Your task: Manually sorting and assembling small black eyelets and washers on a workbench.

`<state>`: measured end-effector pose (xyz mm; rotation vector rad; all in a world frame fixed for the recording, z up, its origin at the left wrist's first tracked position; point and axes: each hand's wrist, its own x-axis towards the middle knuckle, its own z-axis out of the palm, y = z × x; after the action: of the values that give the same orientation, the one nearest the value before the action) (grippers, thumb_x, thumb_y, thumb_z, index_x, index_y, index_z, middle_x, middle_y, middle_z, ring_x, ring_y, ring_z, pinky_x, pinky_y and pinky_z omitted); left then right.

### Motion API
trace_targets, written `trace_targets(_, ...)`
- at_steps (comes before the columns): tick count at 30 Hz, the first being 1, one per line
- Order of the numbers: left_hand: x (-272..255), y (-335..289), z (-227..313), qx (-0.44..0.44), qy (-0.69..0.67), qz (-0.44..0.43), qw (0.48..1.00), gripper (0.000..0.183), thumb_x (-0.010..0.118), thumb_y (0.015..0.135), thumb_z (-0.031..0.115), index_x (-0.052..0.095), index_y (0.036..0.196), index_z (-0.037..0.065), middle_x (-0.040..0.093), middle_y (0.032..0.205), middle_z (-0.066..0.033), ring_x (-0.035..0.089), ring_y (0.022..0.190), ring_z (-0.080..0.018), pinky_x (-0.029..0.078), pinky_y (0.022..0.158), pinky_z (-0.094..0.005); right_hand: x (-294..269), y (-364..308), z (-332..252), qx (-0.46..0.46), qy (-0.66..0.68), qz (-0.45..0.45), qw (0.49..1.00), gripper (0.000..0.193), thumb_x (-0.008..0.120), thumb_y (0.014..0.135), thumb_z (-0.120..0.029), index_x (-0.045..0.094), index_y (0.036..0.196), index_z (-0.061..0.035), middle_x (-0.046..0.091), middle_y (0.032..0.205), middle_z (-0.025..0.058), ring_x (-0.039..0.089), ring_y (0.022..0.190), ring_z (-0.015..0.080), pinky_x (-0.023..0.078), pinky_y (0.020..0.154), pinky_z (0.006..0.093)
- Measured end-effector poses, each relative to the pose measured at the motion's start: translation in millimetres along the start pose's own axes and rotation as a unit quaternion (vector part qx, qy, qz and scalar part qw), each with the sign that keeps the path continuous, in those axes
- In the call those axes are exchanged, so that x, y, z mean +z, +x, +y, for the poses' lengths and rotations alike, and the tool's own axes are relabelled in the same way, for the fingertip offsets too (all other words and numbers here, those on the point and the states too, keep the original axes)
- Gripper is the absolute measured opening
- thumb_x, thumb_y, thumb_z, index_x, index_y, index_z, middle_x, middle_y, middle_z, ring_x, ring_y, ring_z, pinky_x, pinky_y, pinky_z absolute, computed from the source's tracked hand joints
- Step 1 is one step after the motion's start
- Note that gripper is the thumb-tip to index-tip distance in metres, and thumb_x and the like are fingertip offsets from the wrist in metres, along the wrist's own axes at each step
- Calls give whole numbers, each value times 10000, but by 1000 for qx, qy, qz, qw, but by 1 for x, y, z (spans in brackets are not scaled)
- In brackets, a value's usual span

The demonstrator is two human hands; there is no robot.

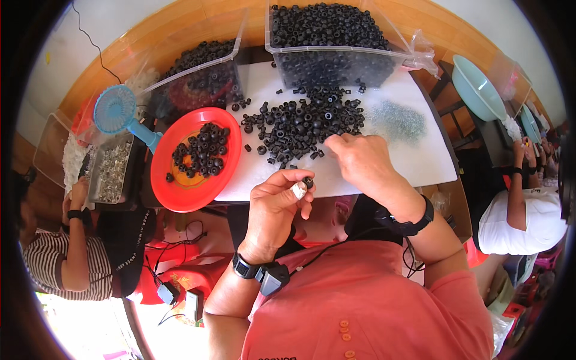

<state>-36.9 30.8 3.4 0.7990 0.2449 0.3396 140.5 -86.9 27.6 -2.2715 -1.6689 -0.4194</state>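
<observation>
My left hand (269, 204), held over the near edge of the white board (420, 168), is closed on a small round black plastic part (308, 182). White tape (299, 190) wraps its thumb. At the near right edge of a heap of small black plastic parts (300, 120), my right hand (367, 163) has its fingers drawn together; whatever they pinch is hidden. A patch of tiny clear pieces (397, 122) lies just beyond that hand. To the left, a red plate (163, 157) carries a cluster of round black parts (210, 144).
Clear bins of black parts (336, 57) (204, 66) stand along the back. A blue handheld fan (117, 110) leans by the red plate. One person (69, 264) sits at the left beside a metal tray (111, 171); another (522, 222) sits right, near a pale green basin (477, 90).
</observation>
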Motion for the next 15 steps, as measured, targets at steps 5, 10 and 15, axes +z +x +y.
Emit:
trace_targets(5, 3, 4, 1, -7, 8, 8, 1000, 220, 587, 973, 19, 633, 1166, -75, 658, 952, -132, 627, 780, -179, 507, 604, -285, 12, 9, -10, -15, -4, -21, 1000, 62, 609, 779, -65, 608, 832, -33, 681, 729, 133, 698, 642, 310, 512, 514, 427)
trace_targets(10, -1, 2, 0, -3, 12, 10, 1000, 208, 593, 972, 25, 639, 1152, -68, 658, 945, -128, 628, 777, -176, 507, 604, -286, -9, -8, 1, -6, -26, -46, 999, 70, 598, 799, -80, 607, 833, -19, 682, 746, 145, 699, 665, 320, 524, 560, 437)
trace_targets(15, 10, 9, -3, -6, 15, -14, 1000, 199, 597, 972, 29, 646, 1141, -62, 663, 949, -118, 627, 777, -173, 503, 604, -287, -17, -29, 4, -47, -82, -62, 994, 84, 609, 784, -99, 616, 825, -26, 648, 777, 128, 681, 698, 314, 517, 614, 428)
